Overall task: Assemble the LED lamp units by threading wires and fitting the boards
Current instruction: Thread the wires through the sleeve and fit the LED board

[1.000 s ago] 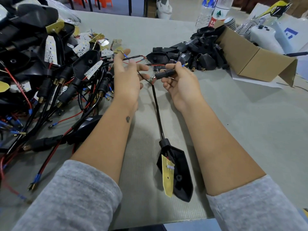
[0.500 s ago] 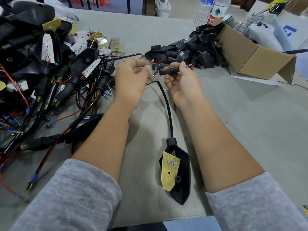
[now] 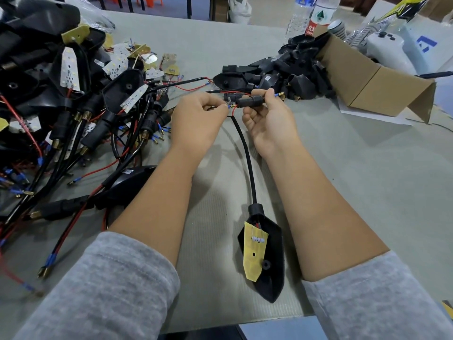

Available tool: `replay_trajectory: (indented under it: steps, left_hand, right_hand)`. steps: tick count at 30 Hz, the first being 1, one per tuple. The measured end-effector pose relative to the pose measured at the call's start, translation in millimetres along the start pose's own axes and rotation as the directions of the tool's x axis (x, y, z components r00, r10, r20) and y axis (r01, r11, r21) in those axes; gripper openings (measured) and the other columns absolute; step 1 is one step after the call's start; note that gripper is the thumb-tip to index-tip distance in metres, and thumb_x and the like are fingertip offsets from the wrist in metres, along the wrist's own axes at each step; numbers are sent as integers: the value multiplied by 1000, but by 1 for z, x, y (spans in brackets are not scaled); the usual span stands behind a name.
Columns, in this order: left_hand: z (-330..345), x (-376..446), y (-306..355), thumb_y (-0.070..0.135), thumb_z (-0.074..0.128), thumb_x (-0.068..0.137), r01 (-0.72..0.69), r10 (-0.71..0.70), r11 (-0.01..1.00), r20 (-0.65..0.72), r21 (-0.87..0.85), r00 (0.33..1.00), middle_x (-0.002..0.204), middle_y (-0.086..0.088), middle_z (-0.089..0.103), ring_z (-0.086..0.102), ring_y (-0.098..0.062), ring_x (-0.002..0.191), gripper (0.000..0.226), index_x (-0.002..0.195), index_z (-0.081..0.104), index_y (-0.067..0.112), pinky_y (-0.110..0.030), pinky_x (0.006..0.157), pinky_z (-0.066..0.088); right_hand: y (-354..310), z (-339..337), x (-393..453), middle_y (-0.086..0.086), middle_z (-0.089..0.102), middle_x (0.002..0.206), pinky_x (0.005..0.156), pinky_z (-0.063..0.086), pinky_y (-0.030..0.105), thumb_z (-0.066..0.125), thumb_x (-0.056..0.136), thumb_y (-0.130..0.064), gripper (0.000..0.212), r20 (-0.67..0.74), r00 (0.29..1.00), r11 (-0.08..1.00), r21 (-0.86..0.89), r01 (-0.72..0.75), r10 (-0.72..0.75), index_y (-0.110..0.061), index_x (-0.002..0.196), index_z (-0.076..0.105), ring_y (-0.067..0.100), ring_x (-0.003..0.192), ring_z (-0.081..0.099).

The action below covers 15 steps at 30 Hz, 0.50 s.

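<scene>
Pinching a thin red wire at its blue tip, the left hand is curled just beside the right hand, by which a black sleeve is gripped above the table; the lamp housing with its yellow board lies between the forearms

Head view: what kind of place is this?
Likely a small hand-assembly workshop bench: a heap of wired lamp units on the left, loose black housings spilling from a cardboard box, and both hands threading a wire into a black sleeve.
</scene>
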<state>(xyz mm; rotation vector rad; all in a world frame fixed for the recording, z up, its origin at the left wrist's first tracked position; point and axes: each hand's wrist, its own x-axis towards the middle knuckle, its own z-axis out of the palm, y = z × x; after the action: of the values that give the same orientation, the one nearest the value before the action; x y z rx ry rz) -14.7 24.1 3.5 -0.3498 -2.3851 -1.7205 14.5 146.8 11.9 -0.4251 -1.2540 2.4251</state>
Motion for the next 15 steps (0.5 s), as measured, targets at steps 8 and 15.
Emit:
replay_trajectory:
  steps: [8,15]
  left_hand:
    - [-1,0,1,24,65,86,-6,6,999,2,-44,1000,61,14,60,51,-1,58,16,72,66,31,-21,61,41]
    - [0,-1,1,22,66,83,1,-1,1000,13,-30,1000,57,13,60,50,-2,56,20,66,66,33,-21,60,41]
  right_hand:
    - [0,0,0,6,64,68,54,50,21,35,107,-25,36,4,1000,1000,-4,-1,1,-8,85,59,11,48,54]
    - [0,0,-1,6,63,71,54,49,21,34,107,-24,36,12,1000,1000,-10,13,-13,-9,86,58,11,49,53]
